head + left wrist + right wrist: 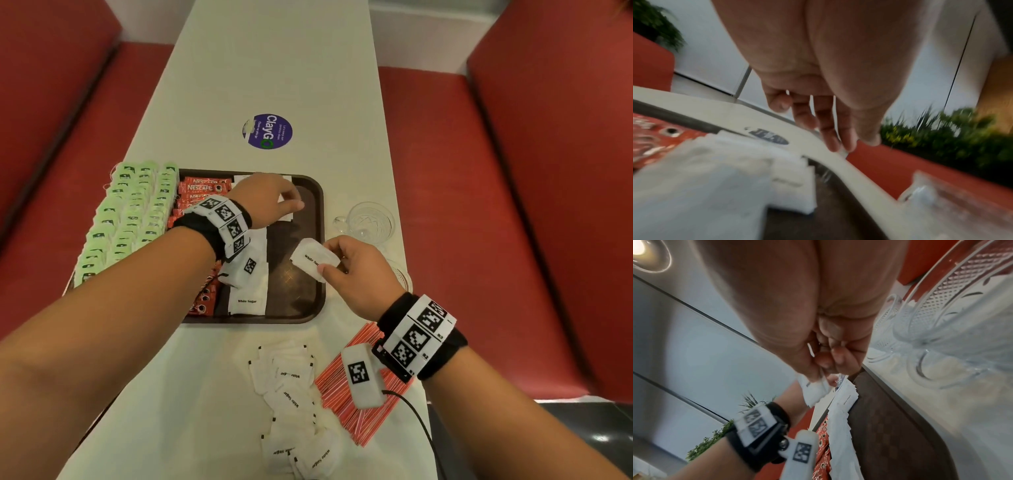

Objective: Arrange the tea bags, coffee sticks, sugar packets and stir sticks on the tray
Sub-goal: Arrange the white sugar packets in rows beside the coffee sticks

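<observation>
Packet in hand: a small bunch of white sugar packets (314, 259) sits pinched between thumb and curled fingers of the right hand (356, 270), held above the bare right part of the brown tray (317, 192), not touching it.
Sugar row: more white packets (248, 298) lie in a column on the tray under and just beyond the left wrist, beside the red coffee sticks (200, 187).
Left hand: the left hand (265, 198) reaches over the far end of that column, fingers fairly straight; it seems to press or steady a packet there (whether the thumb pinches one I cannot tell).
Doing it well: my judgement is that the held packets should go down flat next to the column, edges squared with the left fingers before the right thumb lets go, so that they overlap evenly.
Risk: a bunch dropped from height would probably fan out and slide onto the coffee sticks.
Left to do: loose sugar packets (291, 394) lie near the right forearm, with red stir sticks (334, 383) under the right wrist.
Tea bags: green tea bags (126, 219) fill the space beyond the left forearm.
Nearby: a glass cup (370, 221) stands just past the right hand.
</observation>
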